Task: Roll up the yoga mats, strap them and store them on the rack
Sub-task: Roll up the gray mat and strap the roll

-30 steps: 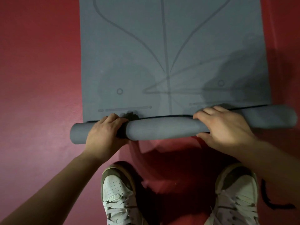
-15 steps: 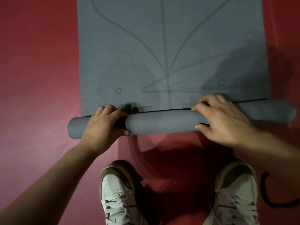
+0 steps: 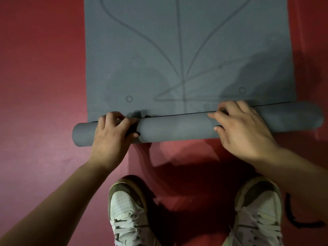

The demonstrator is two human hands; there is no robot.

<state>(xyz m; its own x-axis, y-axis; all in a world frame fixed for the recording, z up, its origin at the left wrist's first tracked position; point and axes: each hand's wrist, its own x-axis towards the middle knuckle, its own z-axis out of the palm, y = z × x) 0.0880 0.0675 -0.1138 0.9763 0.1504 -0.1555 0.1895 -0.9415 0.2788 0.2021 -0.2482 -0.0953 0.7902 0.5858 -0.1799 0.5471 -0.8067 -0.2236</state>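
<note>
Head camera looks down on the grey yoga mat (image 3: pixel 177 50), flat on the red floor (image 3: pixel 44 68), its near end wound into a slim roll (image 3: pixel 177 129). The left hand (image 3: pixel 110 137) and right hand (image 3: pixel 243 132) each curl fingers and thumb round that roll. Rolling looks barely begun; next, I'd say, an even push forward, edges kept square. A black strap (image 3: pixel 298 222) lies beside the right shoe (image 3: pixel 257 210).

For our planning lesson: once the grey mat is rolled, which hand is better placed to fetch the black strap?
Likely the right hand: the black strap lies on the floor outside the right shoe, on that hand's side; the left hand grips the mat roll's opposite end.
</note>
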